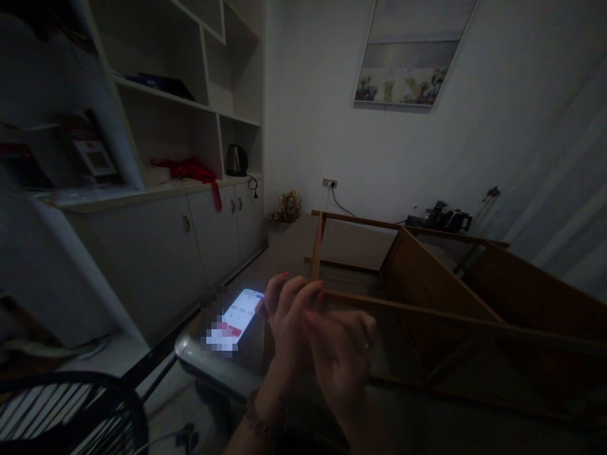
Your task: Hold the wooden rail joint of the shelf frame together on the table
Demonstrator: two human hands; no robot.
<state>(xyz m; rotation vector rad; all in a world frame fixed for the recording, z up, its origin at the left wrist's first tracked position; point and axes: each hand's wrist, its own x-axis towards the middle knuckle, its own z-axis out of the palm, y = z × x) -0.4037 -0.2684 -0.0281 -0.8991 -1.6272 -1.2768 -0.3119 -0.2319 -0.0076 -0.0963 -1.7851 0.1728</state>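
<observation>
In the dim head view my left hand (pixel 287 313) and my right hand (pixel 344 354) are raised together in front of me, fingers overlapping and partly curled, touching each other. Nothing shows in either hand; the picture is blurred. A ring sits on my right hand and a bracelet on my left wrist. Just left of my left hand lies a lit phone (pixel 237 319) on a glass table (pixel 190 354). Behind my hands stands a brown wooden frame (pixel 427 284) with slanted panels.
White cabinets and open shelves (pixel 180 208) line the left wall, with a kettle (pixel 236 160) and a red cloth (pixel 190 170) on the counter. A fan grille (pixel 61 411) sits at the lower left. A picture (pixel 408 63) hangs on the far wall.
</observation>
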